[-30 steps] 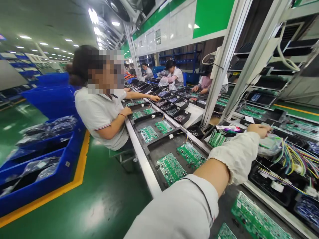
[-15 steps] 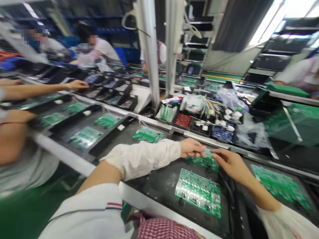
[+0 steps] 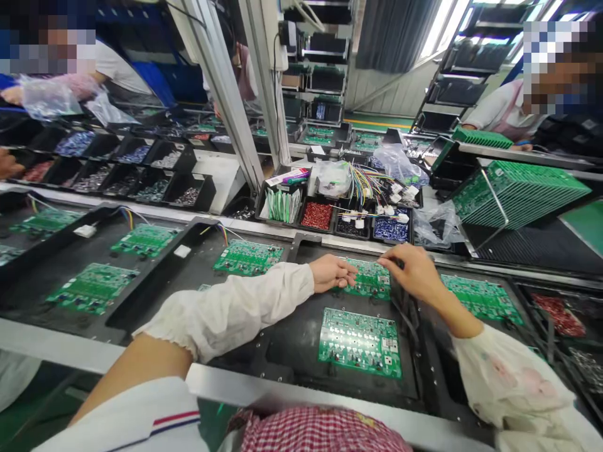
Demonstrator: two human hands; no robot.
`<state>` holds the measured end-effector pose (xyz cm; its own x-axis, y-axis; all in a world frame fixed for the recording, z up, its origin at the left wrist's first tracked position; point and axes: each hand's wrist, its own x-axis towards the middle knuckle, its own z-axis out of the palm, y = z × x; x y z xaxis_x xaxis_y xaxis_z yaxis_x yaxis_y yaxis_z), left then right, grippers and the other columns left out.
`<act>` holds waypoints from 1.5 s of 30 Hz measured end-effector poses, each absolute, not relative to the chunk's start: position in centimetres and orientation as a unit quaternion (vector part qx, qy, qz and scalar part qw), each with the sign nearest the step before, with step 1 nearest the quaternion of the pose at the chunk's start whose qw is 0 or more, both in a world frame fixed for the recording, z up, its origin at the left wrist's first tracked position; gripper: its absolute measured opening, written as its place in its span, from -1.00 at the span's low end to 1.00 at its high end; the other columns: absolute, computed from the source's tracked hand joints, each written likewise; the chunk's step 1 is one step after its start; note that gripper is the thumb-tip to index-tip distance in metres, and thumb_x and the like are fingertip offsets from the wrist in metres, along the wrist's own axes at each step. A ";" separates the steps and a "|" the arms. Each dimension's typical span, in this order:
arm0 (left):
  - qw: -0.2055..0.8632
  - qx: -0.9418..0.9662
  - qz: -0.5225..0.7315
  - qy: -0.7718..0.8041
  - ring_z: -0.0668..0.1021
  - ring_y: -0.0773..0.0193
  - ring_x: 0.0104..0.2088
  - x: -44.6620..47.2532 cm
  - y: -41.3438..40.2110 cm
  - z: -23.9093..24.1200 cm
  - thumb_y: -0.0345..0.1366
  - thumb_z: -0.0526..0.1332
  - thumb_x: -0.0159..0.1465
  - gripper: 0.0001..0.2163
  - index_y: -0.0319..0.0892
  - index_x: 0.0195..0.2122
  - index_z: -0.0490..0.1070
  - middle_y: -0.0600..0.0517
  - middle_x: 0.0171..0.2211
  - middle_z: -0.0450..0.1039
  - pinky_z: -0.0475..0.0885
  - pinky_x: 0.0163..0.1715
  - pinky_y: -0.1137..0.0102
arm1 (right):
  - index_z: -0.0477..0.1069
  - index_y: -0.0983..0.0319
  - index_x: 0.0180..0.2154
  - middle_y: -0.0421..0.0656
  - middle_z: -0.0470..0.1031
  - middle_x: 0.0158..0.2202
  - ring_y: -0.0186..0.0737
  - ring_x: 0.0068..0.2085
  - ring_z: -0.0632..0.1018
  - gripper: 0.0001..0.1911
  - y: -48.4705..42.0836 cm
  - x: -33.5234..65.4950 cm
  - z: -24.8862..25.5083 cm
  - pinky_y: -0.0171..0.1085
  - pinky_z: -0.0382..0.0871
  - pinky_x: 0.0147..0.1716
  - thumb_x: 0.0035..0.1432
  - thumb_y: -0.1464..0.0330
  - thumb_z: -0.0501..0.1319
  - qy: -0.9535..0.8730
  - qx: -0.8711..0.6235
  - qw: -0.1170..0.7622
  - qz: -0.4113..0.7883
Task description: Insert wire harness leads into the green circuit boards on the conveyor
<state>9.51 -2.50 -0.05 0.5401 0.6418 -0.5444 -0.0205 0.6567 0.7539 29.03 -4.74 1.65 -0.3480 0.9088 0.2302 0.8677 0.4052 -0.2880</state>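
My left hand (image 3: 332, 273), in a white sleeve cover, is at the left end of the farther green circuit board (image 3: 370, 279). Its fingers are curled together, and whatever they hold is too small or hidden to name. At the board's upper right corner is my right hand (image 3: 414, 270), thumb and forefinger pinched. Anything in that pinch is too small to make out. A second circuit board (image 3: 360, 342) lies nearer to me, untouched. Both boards rest in a black tray (image 3: 292, 351).
Beyond the tray stand black bins of red parts (image 3: 316, 215), blue parts (image 3: 391, 229) and wired connectors (image 3: 372, 188). A rack of green boards (image 3: 522, 188) is at the right. More trays with boards (image 3: 94, 287) line the left. Co-workers sit across the line.
My hands, close together over the far board before, have moved apart, the right one up to the board's corner. The view has turned rightward, and the co-worker's arm at left has mostly left the picture.
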 end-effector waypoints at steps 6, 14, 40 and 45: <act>0.807 0.368 0.203 0.415 0.35 0.51 -0.68 9.1 -2.8 -0.3 -0.60 0.02 0.15 -0.88 -0.39 -0.37 0.32 0.00 -0.61 0.35 0.01 -0.76 0.60 | 0.44 0.22 -0.39 -0.14 0.46 -0.35 -0.17 -0.22 0.36 -0.84 -3.1 31.3 -1.3 -0.19 0.08 -0.14 0.09 0.36 0.09 -0.824 -0.565 0.041 -0.019; 0.810 0.398 0.204 0.380 0.40 0.49 -0.67 9.3 -2.9 -1.1 -0.56 0.16 0.07 -0.90 -0.41 -0.36 0.38 -0.04 -0.57 0.41 -0.02 -0.80 0.62 | 0.43 0.23 -0.40 -0.15 0.45 -0.36 -0.18 -0.21 0.34 -0.82 -3.3 30.6 -1.8 -0.22 0.03 -0.12 0.09 0.33 0.08 -0.821 -0.568 0.028 -0.051; 0.838 0.380 0.144 0.364 0.30 0.54 -0.66 10.0 -3.1 -1.7 -0.30 0.11 0.19 -0.79 -0.37 -0.48 0.36 0.05 -0.61 0.27 0.00 -0.73 0.57 | 0.43 0.22 -0.37 -0.17 0.49 -0.37 -0.26 -0.30 0.41 -0.78 -4.5 28.4 1.3 -0.27 0.20 -0.26 0.11 0.25 0.09 -0.860 -0.468 0.148 0.139; 0.829 0.363 0.147 0.400 0.37 0.48 -0.64 9.6 -3.2 -1.1 -0.57 -0.04 0.20 -0.82 -0.39 -0.41 0.34 0.01 -0.61 0.33 0.12 -0.68 0.56 | 0.43 0.24 -0.39 -0.11 0.46 -0.38 -0.16 -0.26 0.36 -0.84 -3.6 29.0 0.0 -0.19 0.13 -0.18 0.09 0.34 0.10 -0.841 -0.536 0.077 -0.005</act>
